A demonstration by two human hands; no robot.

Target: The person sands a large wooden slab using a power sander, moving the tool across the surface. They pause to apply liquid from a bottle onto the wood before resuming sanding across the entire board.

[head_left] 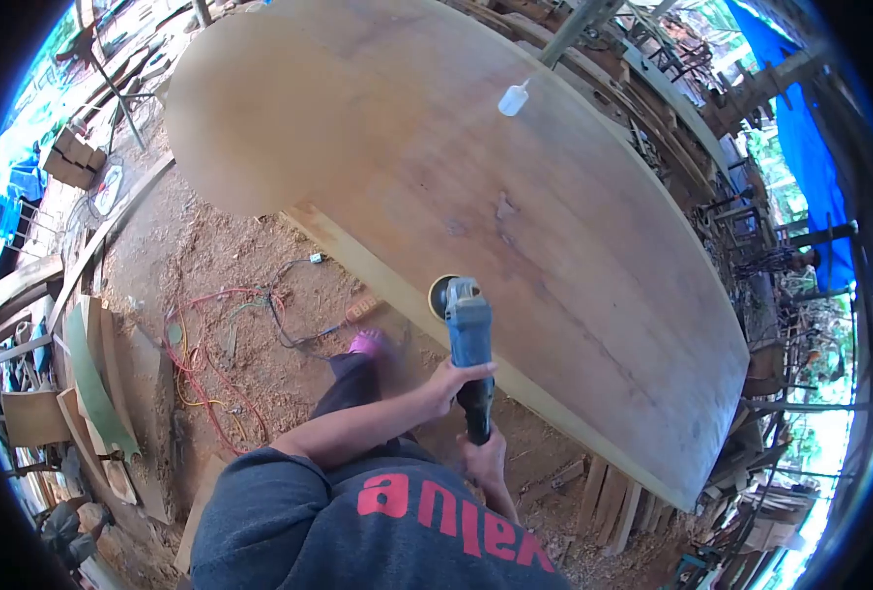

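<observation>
A blue and black angle grinder with a round yellow-edged disc is held at the near edge of a large wooden slab. The disc is over the slab's edge; contact with the wood cannot be made out. My left hand is wrapped round the middle of the tool's body. Lower down, my right hand grips the black rear end of the grinder. Dark marks and a crack run along the slab's surface.
A white bottle-like object is over the slab's far side. Red and yellow cables and an orange power strip lie on the sawdust-covered ground. Wood planks stand at the lower right; a green curved board leans at left.
</observation>
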